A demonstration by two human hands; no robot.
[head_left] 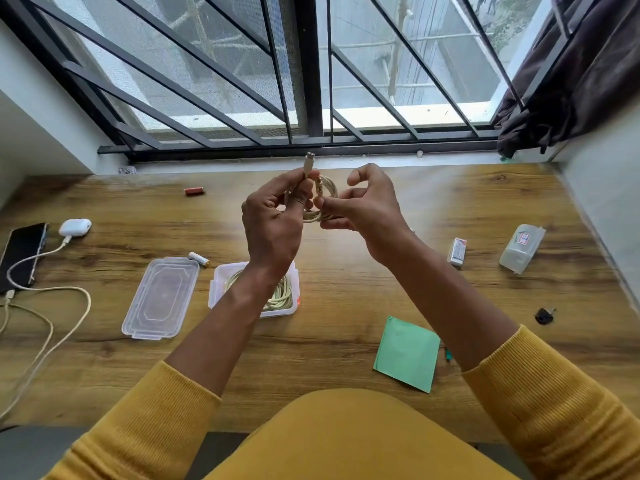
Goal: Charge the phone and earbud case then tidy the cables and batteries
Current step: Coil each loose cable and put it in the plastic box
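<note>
Phone [21, 254] and earbud case [75, 226] lie at the tabletop's left edge, both cabled. I note my left hand [273, 216] grips the coiled cable [325, 199] above mid-table, one plug [308, 164] upright past its fingertips. My right hand [363, 216] pinches the coil's right side. Open container [254, 289] sits below, holding another cable.

Barred window [311, 64], seemingly wooden desk [346, 323]

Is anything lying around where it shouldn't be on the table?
Yes. Two batteries lie loose on the table: a red battery near the window, and a white battery beside the clear lid. Neither is put away yet.
</note>
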